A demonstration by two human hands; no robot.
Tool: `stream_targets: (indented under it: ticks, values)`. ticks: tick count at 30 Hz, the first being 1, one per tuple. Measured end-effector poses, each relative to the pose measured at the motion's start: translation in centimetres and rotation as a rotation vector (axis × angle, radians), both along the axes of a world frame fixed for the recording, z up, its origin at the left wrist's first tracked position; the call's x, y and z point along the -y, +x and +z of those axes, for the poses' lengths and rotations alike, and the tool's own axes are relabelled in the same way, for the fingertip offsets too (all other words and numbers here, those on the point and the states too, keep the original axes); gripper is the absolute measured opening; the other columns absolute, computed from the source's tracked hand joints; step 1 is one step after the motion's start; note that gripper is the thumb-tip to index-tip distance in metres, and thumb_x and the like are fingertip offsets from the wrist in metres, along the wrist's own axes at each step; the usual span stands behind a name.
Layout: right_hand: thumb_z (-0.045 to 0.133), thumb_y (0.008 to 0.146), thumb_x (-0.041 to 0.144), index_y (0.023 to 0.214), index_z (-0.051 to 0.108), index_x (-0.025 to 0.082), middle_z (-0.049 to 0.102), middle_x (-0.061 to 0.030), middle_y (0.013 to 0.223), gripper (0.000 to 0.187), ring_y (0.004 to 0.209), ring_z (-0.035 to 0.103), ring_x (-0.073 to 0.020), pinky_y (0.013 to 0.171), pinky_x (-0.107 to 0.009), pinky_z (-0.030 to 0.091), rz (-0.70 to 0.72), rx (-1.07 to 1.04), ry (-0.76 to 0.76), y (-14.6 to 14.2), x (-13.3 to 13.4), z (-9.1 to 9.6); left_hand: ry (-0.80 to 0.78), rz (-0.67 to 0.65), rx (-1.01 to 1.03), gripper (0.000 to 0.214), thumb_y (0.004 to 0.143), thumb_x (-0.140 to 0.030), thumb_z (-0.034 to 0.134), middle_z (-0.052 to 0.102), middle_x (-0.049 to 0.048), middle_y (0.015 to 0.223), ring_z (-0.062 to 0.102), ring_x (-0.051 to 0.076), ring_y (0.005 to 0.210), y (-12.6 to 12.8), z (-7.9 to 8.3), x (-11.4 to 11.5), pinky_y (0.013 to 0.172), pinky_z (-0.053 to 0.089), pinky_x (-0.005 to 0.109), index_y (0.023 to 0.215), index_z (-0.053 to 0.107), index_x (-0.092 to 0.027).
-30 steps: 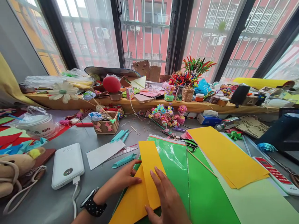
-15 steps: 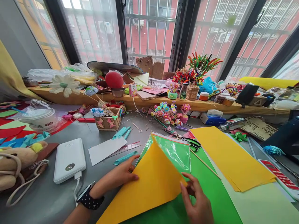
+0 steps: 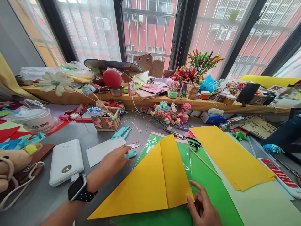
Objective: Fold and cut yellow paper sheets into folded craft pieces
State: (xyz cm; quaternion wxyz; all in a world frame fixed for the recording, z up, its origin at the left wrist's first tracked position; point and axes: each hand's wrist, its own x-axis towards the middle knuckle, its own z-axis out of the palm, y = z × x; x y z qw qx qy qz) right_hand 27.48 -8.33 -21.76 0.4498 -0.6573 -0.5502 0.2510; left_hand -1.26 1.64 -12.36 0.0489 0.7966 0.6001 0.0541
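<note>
I had the yellow sheet (image 3: 141, 190) in front of me, so I took its middle as the hub of the clock. It lay on the green paper (image 3: 213, 185), part of which was under clear plastic, and a long crease ran down the sheet towards its right side. My right hand (image 3: 204, 205) was between 3 and 4 o'clock, pinching the sheet at its lower right corner, the thumb on top and the other fingers curled at the edge.

My left hand (image 3: 114, 160) was off the sheet at 10 o'clock, its fingers stretched forward over the folded blue paper (image 3: 132, 154) and the near part of the clear ruler (image 3: 134, 145). Whether those fingers pinched either one, I couldn't tell (my own knuckles hid the spot). A watch (image 3: 81, 189) with a dotted black band sat on that wrist.

Just beyond the left hand, also at 10 o'clock, lay the white paper (image 3: 103, 152), and past 9 o'clock the white power bank (image 3: 66, 160). Towards 2 o'clock were the black-handled scissors (image 3: 194, 143), and at half past 2 a thin stick (image 3: 206, 164) lay across the green, with the yellow stack (image 3: 231, 157) well beyond it.
</note>
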Motion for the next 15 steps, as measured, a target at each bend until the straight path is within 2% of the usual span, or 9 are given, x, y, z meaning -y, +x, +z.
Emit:
stream_targets:
  ticks: [3,9,15]
  values:
    - [0.041,0.077,0.048,0.11,0.043,0.018,0.035,0.0075,0.049,0.044,0.039,0.04,-0.012,0.042,-0.023,0.031,0.015,-0.029,-0.027,-0.1,0.0,0.1,0.1,-0.013,-0.105,0.034,0.075,-0.011,0.038,0.058,0.0136,0.106,0.051,0.027,0.098,-0.3,-0.5,-1.3,0.076,0.041,0.037,0.104,0.054,-0.015]
    - [0.04,0.077,0.049,0.111,0.041,0.017,0.04,0.0069,0.048,0.047,0.037,0.036,-0.0115,0.041,-0.024,0.028,0.002,-0.028,-0.072,-0.1,0.2,0.3,0.153,-0.105,-0.203,0.036,0.078,-0.004,0.03,0.061,0.0123,0.093,0.053,0.025,0.087,-0.1,-1.2,-3.4,0.072,0.04,0.035,0.102,0.056,-0.014]
    - [0.041,0.076,0.049,0.111,0.041,0.017,0.038,0.0075,0.049,0.047,0.039,0.037,-0.0112,0.043,-0.023,0.029,0.003,-0.058,-0.101,0.0,0.1,0.9,0.177,-0.096,-0.209,0.027,0.075,-0.008,0.038,0.061,0.0112,0.088,0.054,0.026,0.083,-0.3,-1.1,-4.1,0.07,0.04,0.035,0.092,0.058,-0.016]
